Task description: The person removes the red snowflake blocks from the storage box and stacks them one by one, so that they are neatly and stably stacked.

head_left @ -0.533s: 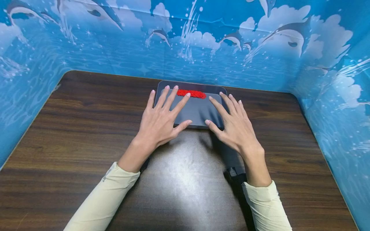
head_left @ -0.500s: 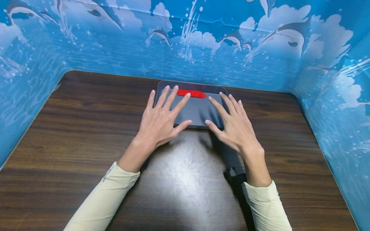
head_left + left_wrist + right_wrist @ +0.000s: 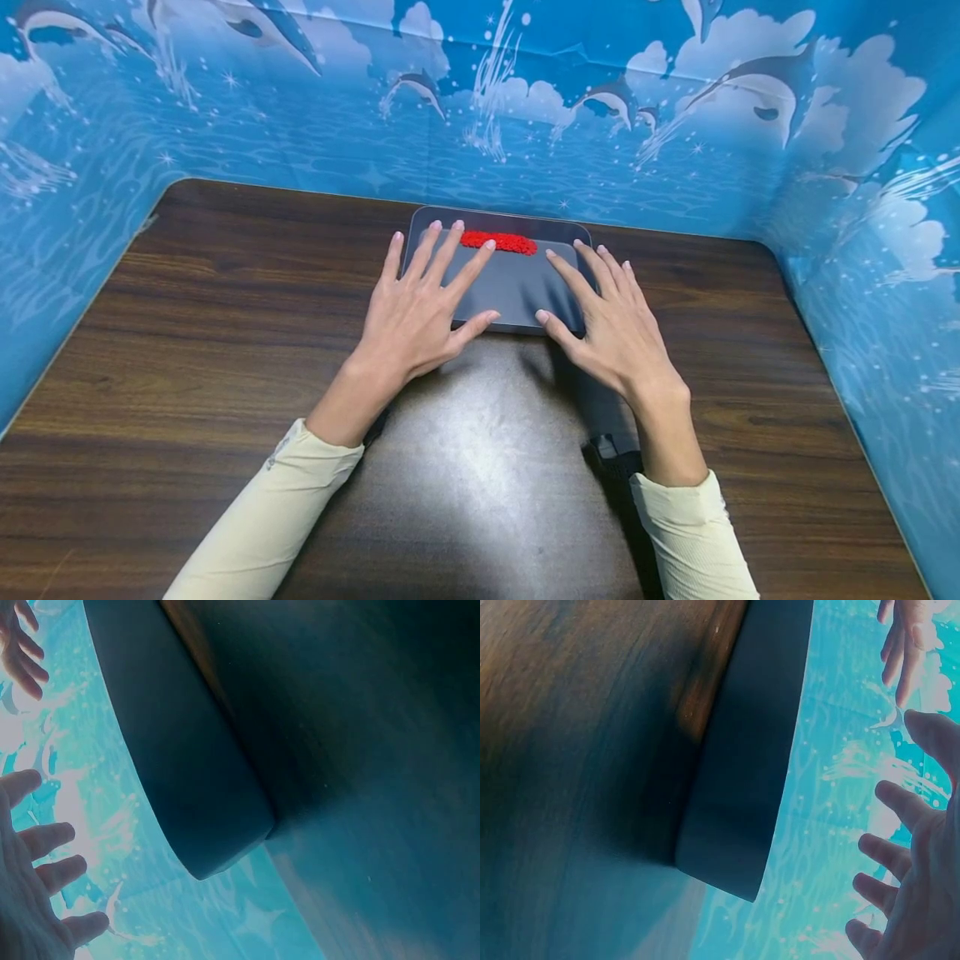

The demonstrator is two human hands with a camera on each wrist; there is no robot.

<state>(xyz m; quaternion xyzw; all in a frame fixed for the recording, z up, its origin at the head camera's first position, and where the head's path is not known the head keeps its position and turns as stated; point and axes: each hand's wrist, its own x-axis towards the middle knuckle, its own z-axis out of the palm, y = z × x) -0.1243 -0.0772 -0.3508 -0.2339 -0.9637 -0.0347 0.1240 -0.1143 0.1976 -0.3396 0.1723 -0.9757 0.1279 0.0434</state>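
Both hands are spread, fingers apart, with nothing gripped: the left hand [image 3: 412,321] over the left side of a grey tray [image 3: 513,287], the right hand [image 3: 618,333] at its right side. The red strip [image 3: 513,244] lies in the tray, along its far wall, its left end partly behind the left hand's fingertips. What the strip is made of is hard to tell at this size. The wrist views show the hands above the tray's side wall, seemingly clear of it.

The tray sits near the table's [image 3: 225,333] far edge, close to the printed cloth [image 3: 480,108], so a forward knock could push it into the cloth. A low palm could catch the near rim and tip the tray, sliding the strip. Fingers lowered carelessly could also squash the strip against the far wall.
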